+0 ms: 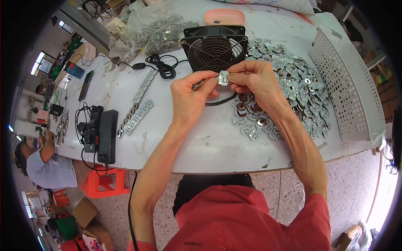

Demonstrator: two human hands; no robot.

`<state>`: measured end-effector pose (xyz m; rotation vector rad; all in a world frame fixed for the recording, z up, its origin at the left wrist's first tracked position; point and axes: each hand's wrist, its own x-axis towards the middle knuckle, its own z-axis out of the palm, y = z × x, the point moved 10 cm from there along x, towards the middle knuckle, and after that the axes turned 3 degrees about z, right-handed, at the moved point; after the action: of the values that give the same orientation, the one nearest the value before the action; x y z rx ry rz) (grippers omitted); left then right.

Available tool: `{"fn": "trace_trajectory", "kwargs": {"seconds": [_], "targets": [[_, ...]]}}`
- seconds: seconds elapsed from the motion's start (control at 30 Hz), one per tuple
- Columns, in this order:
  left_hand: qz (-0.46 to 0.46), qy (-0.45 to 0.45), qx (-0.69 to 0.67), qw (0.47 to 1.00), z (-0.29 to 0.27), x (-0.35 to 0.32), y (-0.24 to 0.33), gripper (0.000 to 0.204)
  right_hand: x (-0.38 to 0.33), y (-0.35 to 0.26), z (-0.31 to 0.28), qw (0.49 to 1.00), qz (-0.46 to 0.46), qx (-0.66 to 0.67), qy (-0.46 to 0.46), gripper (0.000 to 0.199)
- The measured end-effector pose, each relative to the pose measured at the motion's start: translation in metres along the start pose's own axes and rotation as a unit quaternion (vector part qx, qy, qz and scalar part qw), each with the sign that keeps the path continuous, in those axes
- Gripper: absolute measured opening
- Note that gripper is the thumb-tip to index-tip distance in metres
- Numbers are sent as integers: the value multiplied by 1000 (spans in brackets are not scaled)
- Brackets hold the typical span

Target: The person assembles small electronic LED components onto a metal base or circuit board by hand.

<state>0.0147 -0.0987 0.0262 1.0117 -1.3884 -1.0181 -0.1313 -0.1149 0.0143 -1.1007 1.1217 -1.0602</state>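
A small silvery metal plate with holes (223,78) is held up between my two hands, in front of a black fan. My right hand (261,85) pinches it between thumb and forefinger. Closed too, my left hand (186,96) has its thumb and fingertips against the plate's left side. Inside the left palm shows a short row of similar metal pieces (199,84), partly covered by the fingers. Beside my right hand spreads a large heap of such plates (293,83), some with round brown parts.
The fan (215,52) stands at the table's back, its cable coiled left. Two rows of stacked plates (138,117) lie left, near a black power adapter (107,136). A white perforated basket (349,83) borders the heap; bagged parts (165,35) and a pink dish (225,16) sit behind. A person (52,167) sits far left.
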Motion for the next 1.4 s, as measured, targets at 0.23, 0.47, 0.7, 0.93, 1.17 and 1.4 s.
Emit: {"fn": "trace_trajectory", "kwargs": {"seconds": [0.23,0.47,0.7,0.93,1.17,1.4], "targets": [[7,-6,9,1000,3,0,2,15,-1,-2,-4,1000,-1,17,4,14],[65,7,59,996,1,-4,10,16,0,1,-1,1000,1,21,-6,16],[85,-2,51,995,5,-5,15,20,0,0,-2,1000,7,15,-13,16],[84,-49,87,991,15,-6,14,30,-1,-5,1,999,2,-12,-44,15],[115,-19,134,984,11,-7,23,33,1,-21,-29,999,-13,-30,-2,13],[262,-137,248,923,62,-25,49,37,3,-28,-37,997,-57,35,36,11]]}}
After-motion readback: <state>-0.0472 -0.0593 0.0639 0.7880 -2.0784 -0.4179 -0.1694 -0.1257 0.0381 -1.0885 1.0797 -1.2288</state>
